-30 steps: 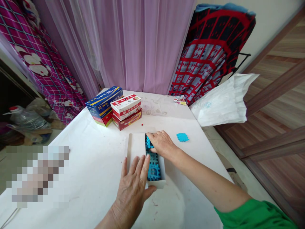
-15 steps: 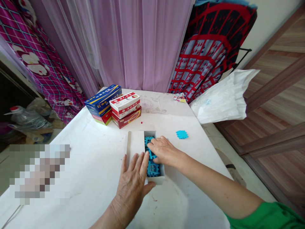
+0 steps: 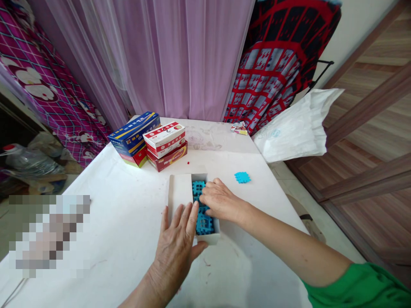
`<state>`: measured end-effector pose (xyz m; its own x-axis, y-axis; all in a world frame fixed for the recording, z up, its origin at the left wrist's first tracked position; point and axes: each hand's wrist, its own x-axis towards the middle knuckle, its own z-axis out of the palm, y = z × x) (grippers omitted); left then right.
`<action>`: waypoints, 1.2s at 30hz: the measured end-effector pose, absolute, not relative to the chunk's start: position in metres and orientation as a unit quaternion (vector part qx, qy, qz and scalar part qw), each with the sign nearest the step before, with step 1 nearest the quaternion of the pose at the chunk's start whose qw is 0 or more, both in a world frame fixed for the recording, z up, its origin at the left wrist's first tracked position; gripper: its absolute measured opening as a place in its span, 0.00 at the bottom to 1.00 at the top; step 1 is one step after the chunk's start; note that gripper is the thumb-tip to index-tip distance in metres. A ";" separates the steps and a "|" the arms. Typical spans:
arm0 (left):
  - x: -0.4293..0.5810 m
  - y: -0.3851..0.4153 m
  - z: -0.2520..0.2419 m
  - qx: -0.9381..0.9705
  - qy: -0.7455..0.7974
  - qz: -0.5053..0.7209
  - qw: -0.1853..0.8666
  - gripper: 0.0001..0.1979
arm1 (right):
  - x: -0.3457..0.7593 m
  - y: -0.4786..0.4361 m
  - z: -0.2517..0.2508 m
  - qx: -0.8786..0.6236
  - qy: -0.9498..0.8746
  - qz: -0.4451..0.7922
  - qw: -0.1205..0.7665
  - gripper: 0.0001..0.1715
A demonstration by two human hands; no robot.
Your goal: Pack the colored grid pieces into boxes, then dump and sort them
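A small white cardboard box (image 3: 213,239) lies with its lid flap (image 3: 182,188) folded out to the left. Blue plastic interlocking pieces (image 3: 204,224) with toothed edges and cut-outs fill it. My left hand (image 3: 176,241) rests with fingers spread over the flap and the box's near left edge, thumb by the near end. From the right, my right hand (image 3: 221,199) reaches over the box, its fingers bent down onto one of the blue pieces; the fingertips are partly hidden. A loose blue toothed piece (image 3: 242,177) sits on the table to the right of the box.
Stacked at the back left are a blue box (image 3: 135,134), a white-and-red box (image 3: 164,134) and a dark red box (image 3: 168,158). A crumpled wrapper (image 3: 239,128) lies at the table's far edge. A white bag (image 3: 292,132) hangs at the right edge.
My right hand has shifted slightly within the box, and its fingers are more curled. More of the far blue piece shows. My left hand stays on the flap; the view has shifted slightly.
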<state>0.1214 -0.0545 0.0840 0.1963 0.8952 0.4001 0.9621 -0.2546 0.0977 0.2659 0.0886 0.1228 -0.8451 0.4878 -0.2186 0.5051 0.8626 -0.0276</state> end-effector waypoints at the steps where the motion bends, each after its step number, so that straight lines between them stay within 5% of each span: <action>1: 0.122 -0.054 0.084 -0.768 -0.605 -0.193 0.090 0.41 | 0.265 0.087 0.121 0.253 0.960 -0.047 0.107 0.05; 6: 0.124 -0.054 0.082 -0.762 -0.606 -0.207 0.096 0.42 | 0.267 0.097 0.134 0.271 0.958 -0.063 0.067 0.08; 11: 0.122 -0.055 0.079 -0.762 -0.605 -0.208 0.103 0.39 | 0.327 0.166 0.147 0.466 0.883 -0.027 -0.041 0.14; 19: 0.115 -0.052 0.079 -0.777 -0.590 -0.185 0.117 0.38 | 0.413 0.230 0.079 0.454 0.875 -0.107 0.131 0.49; 29: 0.114 -0.052 0.077 -0.785 -0.585 -0.159 0.130 0.36 | 0.409 0.224 0.062 0.395 0.909 -0.097 0.087 0.33; 36: 0.118 -0.053 0.077 -0.771 -0.600 -0.191 0.099 0.35 | 0.399 0.203 0.083 0.465 0.875 -0.117 0.061 0.37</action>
<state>0.1179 -0.0530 0.0774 0.2076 0.8871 0.4123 0.9624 -0.2607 0.0762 0.3993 0.2031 0.0828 -0.5592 0.8003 -0.2162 0.8290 0.5394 -0.1477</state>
